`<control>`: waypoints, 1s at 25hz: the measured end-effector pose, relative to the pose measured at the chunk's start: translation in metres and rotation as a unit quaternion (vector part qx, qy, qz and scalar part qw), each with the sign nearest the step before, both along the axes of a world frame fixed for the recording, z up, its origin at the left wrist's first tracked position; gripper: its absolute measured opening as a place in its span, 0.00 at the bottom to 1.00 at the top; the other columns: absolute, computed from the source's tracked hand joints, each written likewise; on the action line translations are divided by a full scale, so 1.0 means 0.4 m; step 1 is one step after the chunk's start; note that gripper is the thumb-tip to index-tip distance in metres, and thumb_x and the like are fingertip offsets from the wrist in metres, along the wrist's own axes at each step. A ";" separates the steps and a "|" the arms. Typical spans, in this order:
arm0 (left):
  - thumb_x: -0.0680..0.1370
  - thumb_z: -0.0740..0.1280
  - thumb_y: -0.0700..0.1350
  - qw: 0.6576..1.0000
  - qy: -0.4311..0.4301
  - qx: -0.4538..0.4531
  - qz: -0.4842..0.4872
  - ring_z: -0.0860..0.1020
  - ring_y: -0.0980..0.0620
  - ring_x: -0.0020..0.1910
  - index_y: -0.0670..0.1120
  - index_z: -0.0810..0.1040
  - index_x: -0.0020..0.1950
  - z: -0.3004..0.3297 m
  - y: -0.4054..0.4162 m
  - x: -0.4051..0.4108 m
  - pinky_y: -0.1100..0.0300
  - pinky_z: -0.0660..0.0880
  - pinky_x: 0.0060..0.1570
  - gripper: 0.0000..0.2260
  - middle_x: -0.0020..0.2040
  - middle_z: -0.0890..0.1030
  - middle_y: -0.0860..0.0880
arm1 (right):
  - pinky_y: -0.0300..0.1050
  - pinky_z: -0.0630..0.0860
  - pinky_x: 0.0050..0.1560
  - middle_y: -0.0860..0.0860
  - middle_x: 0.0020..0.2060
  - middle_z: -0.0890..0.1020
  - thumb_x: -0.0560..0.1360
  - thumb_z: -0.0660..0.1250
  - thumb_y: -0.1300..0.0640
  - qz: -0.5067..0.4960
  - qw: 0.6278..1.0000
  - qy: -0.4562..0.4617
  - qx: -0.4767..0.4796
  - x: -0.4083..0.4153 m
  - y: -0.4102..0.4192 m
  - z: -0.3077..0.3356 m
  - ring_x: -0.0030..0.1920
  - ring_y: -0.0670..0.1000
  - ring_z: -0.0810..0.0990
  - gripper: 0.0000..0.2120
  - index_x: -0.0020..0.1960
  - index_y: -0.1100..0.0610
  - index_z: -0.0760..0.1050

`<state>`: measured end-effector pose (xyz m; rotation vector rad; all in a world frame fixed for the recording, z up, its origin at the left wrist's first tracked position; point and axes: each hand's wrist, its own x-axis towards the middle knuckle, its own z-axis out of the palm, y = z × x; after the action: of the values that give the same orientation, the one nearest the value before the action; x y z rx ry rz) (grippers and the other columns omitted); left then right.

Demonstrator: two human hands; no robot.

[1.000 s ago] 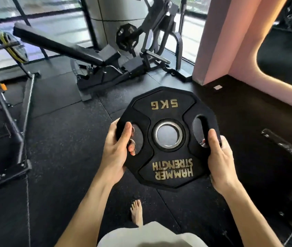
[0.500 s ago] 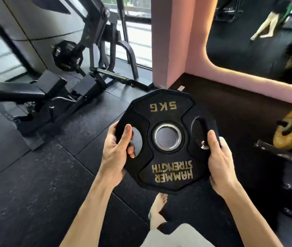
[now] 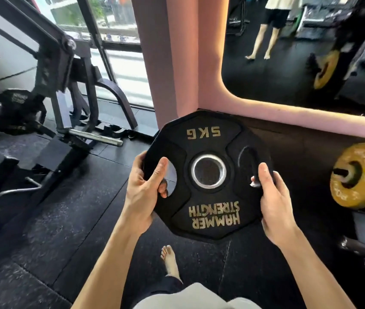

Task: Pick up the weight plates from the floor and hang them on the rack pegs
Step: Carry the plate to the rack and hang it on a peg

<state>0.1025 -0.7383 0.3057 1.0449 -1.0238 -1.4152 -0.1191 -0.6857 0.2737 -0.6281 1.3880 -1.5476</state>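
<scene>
The person is holding a black 5 kg weight plate (image 3: pixel 208 175) in front of the body, up off the floor, its printed face turned toward the camera and its lettering reading upside down. The left hand (image 3: pixel 142 192) is gripping the plate's left edge: the thumb is lying across the front face beside the left grip slot, and curled fingertips are showing through that slot from behind. The right hand (image 3: pixel 274 197) is clamping the right edge, the thumb pressing on the front by the right slot, the other fingers wrapping round behind the rim, mostly hidden. The steel-ringed centre hole is sitting unobstructed between the two hands.

Below the plate, black rubber floor tiles (image 3: pixel 70 219) are running open toward the person's bare foot (image 3: pixel 170 259), with free floor to the left of it. To the right, a yellow plate (image 3: pixel 357 175) is hanging on a peg (image 3: pixel 339 171), near the held plate's right edge but apart from it; a dark bar is jutting out lower on that side. A pink pillar (image 3: pixel 166 63) and pink wall base are standing just behind the plate's top edge, with a mirror (image 3: pixel 288 52) above reflecting a person's legs. To the left, a plate-loaded machine (image 3: pixel 65 85) with a chrome bar and a black plate (image 3: pixel 14 112) is standing well apart from the hands.
</scene>
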 end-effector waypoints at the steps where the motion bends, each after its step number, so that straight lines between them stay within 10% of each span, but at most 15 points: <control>1: 0.75 0.69 0.48 1.000 0.003 -0.003 -0.011 0.67 0.57 0.25 0.47 0.72 0.62 -0.003 -0.083 -0.009 0.64 0.69 0.25 0.18 0.32 0.70 0.51 | 0.55 0.77 0.59 0.50 0.45 0.85 0.67 0.67 0.35 -0.011 1.000 -0.002 -0.002 -0.007 -0.070 -0.003 0.53 0.55 0.83 0.19 0.40 0.51 0.77; 25: 0.78 0.65 0.35 0.968 -0.035 -0.038 -0.247 0.67 0.56 0.25 0.49 0.75 0.54 0.036 -1.705 -0.713 0.64 0.68 0.25 0.10 0.30 0.71 0.50 | 0.56 0.78 0.58 0.51 0.50 0.85 0.69 0.71 0.43 -0.284 0.958 0.023 -0.018 -0.540 -1.434 0.032 0.53 0.51 0.84 0.19 0.55 0.53 0.79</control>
<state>-0.1828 -1.4203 0.3202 0.8179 -1.4492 -1.7246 -0.3352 -1.2591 0.2865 -0.2931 1.6716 -2.0179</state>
